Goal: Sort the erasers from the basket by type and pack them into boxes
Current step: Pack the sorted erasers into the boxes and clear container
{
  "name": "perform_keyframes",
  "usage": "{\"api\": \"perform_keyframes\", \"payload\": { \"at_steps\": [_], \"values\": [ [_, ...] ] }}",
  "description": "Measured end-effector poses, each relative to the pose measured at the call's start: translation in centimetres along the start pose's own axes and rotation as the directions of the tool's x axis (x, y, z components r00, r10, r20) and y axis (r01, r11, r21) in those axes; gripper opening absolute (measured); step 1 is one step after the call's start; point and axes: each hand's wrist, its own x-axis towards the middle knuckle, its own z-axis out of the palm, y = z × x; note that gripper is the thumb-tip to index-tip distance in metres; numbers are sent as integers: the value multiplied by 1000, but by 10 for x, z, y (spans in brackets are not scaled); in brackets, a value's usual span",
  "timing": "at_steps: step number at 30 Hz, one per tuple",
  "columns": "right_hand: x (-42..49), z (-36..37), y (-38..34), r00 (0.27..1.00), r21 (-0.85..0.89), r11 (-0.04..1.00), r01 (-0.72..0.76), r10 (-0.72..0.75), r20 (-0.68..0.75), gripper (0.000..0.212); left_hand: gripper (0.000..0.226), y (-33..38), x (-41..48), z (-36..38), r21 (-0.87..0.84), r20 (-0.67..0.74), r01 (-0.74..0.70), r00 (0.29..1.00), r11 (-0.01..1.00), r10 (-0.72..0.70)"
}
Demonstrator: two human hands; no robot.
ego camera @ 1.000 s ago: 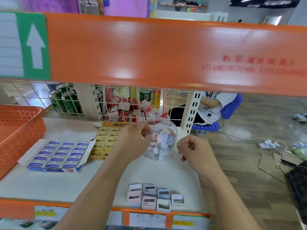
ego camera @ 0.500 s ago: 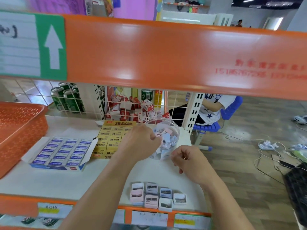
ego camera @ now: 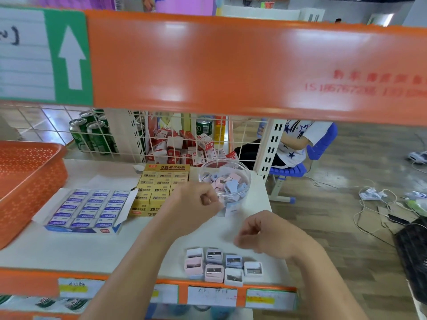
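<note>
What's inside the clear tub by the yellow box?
Small pink and blue blocks, piled loose in the clear tub. The left hand covers its lower left side; contents there are hidden.

Both forearms reach forward, left grip (ego camera: 196, 202) and right grip (ego camera: 265, 234) each with fingers curled.

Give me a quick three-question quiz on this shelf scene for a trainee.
1. True or false: the blue eraser box lies left of the yellow 2B box.
2. The clear tub holds: A) cans, B) pastel sharpeners, C) pens?
3. How many loose sharpeners lie near the front edge of the shelf?
Key: 1 true; 2 B; 3 seven.
</note>
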Motion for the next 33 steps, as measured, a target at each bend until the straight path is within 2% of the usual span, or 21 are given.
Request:
{"api": "perform_keyframes", "payload": {
  "at_steps": [2, 4, 8, 12, 21, 29, 33],
  "values": [
    [-4, 0, -5, 995, -63, 996, -57, 62, 80, 28, 19, -4, -10, 0, 34, 184, 33, 982, 999, -39],
    [-8, -1, -9, 985, -117, 987, -106, 120, 124, 34, 16, -6, -16, 2, 91, 303, 64, 949, 994, -89],
    [-13, -3, -14, 956, -136, 978, -155, 183, 227, 36, 27, -3, -25, 5, 141, 452, 87, 880, 986, -143],
    [-15, -5, -16, 957, -130, 980, -151, 177, 230, 28, 35, 0, -28, 9, 216, 529, 74, 829, 974, -181],
    [-11, -7, -10, 982, -46, 991, -123, 128, 139, 7, 17, -4, -22, 14, 163, 475, 91, 865, 982, -159],
    [3, -3, -2, 998, 41, 998, -44, 46, -52, 6, 11, -9, -22, 13, 114, 336, 77, 935, 991, -111],
    [8, -1, -2, 995, 107, 994, -7, 18, -98, 7, 18, -11, -21, 12, 130, 277, 44, 958, 991, -79]
  ]
}}
